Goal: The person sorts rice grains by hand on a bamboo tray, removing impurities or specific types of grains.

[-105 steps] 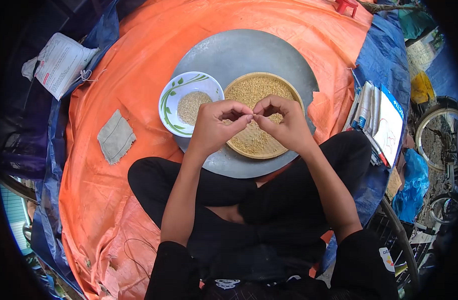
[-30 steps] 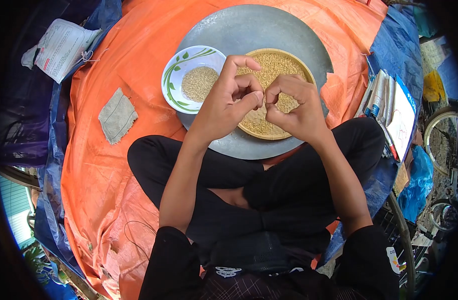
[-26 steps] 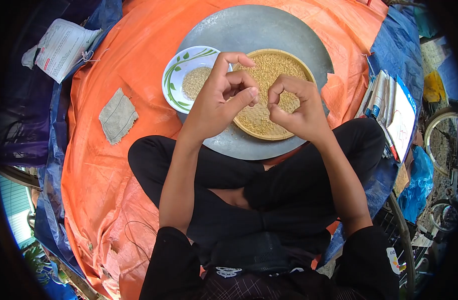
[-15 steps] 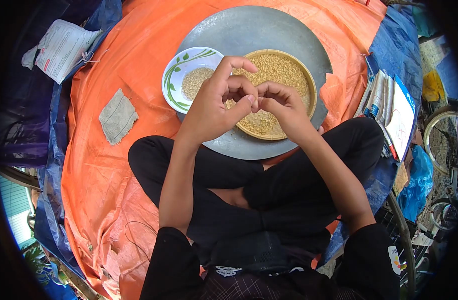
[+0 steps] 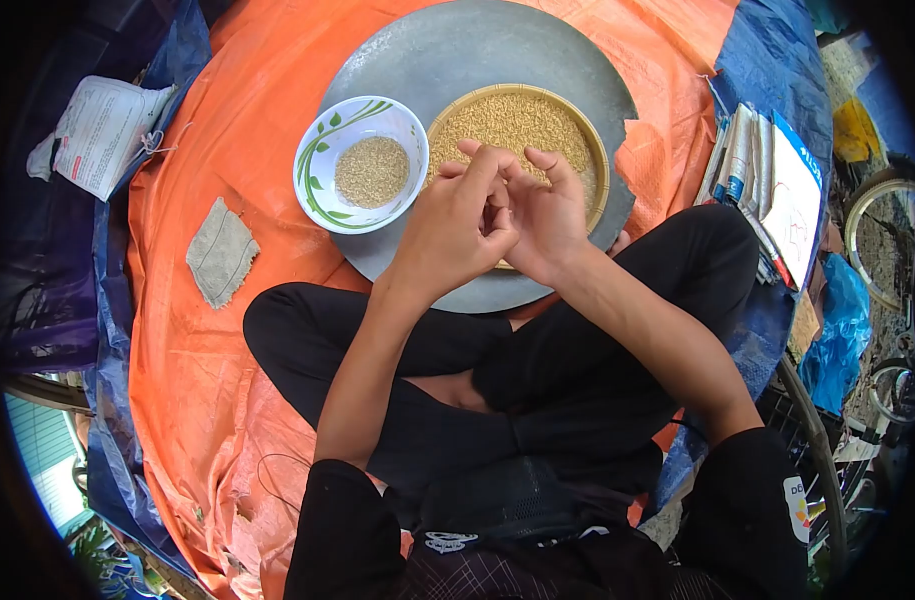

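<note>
Both hands are raised over the near part of a round woven tray [image 5: 599, 190] of yellowish grain. My left hand [image 5: 452, 225] has its fingers bent together against my right palm; anything between them is hidden. My right hand [image 5: 549, 215] is turned palm up with its fingers apart and slightly curled, and nothing in it can be made out. Beside my left hand stands a white bowl [image 5: 407, 125] with green leaf patterns, holding paler grain [image 5: 372, 172]. Bowl and woven tray rest on a large round metal tray [image 5: 407, 60].
An orange tarp [image 5: 197, 350] lies under everything. A grey cloth piece [image 5: 222, 252] is at the left, with a printed white bag [image 5: 107, 135] beyond. Stacked papers [image 5: 767, 190], a blue plastic bag [image 5: 839, 335] and bicycle wheels [image 5: 877, 240] are at the right.
My right hand has turned palm up and spread its fingers. My left hand has moved from fingertip contact to rest against the right palm. The whole view has shifted slightly.
</note>
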The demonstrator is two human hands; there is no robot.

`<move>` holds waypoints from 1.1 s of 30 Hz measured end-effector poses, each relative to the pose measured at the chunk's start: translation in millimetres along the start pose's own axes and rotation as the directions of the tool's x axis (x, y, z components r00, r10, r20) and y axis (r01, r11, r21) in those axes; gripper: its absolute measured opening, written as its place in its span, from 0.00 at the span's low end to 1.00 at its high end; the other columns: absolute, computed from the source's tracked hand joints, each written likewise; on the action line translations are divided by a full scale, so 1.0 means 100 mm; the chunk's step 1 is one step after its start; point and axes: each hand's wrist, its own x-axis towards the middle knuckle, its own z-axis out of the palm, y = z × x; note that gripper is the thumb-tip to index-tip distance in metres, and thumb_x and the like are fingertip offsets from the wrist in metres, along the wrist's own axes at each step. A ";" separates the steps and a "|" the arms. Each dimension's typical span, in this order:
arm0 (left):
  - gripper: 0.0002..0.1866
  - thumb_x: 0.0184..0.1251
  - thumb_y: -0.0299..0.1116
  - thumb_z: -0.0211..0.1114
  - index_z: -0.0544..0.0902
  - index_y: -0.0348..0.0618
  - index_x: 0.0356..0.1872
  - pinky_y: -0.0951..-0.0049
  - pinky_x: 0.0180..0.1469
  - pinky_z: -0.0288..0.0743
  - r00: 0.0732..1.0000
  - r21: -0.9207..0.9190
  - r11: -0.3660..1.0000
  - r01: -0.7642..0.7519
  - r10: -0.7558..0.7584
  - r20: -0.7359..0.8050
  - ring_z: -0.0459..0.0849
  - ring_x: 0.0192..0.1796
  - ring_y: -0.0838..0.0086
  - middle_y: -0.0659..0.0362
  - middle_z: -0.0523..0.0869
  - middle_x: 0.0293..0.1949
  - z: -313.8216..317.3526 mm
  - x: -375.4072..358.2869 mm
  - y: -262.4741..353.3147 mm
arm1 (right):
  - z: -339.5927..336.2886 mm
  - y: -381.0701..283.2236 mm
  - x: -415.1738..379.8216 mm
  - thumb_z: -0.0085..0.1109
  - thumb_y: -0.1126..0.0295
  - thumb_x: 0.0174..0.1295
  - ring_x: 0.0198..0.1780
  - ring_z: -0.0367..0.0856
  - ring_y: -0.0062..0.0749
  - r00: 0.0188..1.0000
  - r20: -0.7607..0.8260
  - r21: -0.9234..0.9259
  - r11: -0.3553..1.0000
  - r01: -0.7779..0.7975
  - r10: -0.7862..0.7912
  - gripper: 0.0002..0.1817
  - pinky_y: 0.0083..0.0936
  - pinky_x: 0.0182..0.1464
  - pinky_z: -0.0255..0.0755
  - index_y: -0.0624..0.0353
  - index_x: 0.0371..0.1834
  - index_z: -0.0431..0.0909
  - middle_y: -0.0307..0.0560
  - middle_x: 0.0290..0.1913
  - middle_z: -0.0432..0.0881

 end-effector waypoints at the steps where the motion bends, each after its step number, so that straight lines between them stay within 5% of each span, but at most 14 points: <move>1: 0.24 0.52 0.19 0.65 0.76 0.45 0.54 0.75 0.30 0.75 1.000 0.028 0.999 -0.020 0.020 -0.006 0.82 0.23 0.74 0.60 0.84 0.25 0.04 -0.01 -0.03 | -0.01 0.01 0.01 0.43 0.44 0.68 0.69 0.75 0.46 1.000 -0.001 -0.002 1.000 0.002 -0.002 0.39 0.42 0.74 0.66 0.61 0.75 0.67 0.60 0.66 0.78; 9: 0.38 0.50 0.21 0.66 0.77 0.56 0.69 0.66 0.36 0.77 0.996 0.147 0.986 -0.083 0.084 0.001 0.85 0.28 0.67 0.60 0.80 0.22 0.03 0.01 0.06 | -0.07 0.02 0.04 0.37 0.43 0.70 0.66 0.79 0.47 0.998 0.059 -0.021 1.000 0.015 -0.013 0.39 0.43 0.71 0.71 0.60 0.75 0.68 0.59 0.65 0.79; 14: 0.37 0.48 0.19 0.66 0.81 0.54 0.67 0.70 0.31 0.79 0.986 0.206 0.967 -0.149 0.162 -0.046 0.82 0.24 0.72 0.60 0.81 0.23 0.04 0.01 0.05 | -0.06 0.02 0.05 0.37 0.41 0.71 0.64 0.80 0.45 0.996 0.088 -0.003 1.000 -0.003 0.003 0.39 0.42 0.69 0.73 0.60 0.74 0.69 0.59 0.64 0.80; 17: 0.37 0.47 0.19 0.65 0.82 0.54 0.65 0.71 0.31 0.79 0.980 0.232 0.960 -0.160 0.182 -0.077 0.82 0.23 0.73 0.60 0.79 0.22 0.07 0.01 0.03 | 0.10 0.01 0.03 0.37 0.40 0.68 0.53 0.84 0.41 1.000 -0.019 0.002 1.000 0.018 -0.018 0.39 0.38 0.58 0.76 0.61 0.68 0.74 0.60 0.56 0.84; 23: 0.32 0.48 0.20 0.64 0.87 0.53 0.60 0.71 0.32 0.75 0.993 0.130 0.989 -0.075 0.086 -0.078 0.80 0.23 0.71 0.61 0.81 0.22 0.08 0.00 0.08 | -0.01 0.04 0.05 0.40 0.37 0.69 0.64 0.80 0.48 0.995 0.096 0.072 0.997 -0.006 -0.001 0.41 0.44 0.67 0.73 0.60 0.72 0.70 0.60 0.64 0.79; 33: 0.31 0.46 0.19 0.61 0.88 0.50 0.56 0.75 0.30 0.69 0.980 0.163 0.979 -0.125 0.148 -0.135 0.76 0.23 0.77 0.63 0.78 0.20 0.21 0.01 0.08 | 0.07 0.05 0.03 0.35 0.37 0.73 0.73 0.71 0.50 0.995 0.100 0.203 0.979 -0.036 0.016 0.41 0.46 0.74 0.67 0.60 0.74 0.68 0.61 0.71 0.73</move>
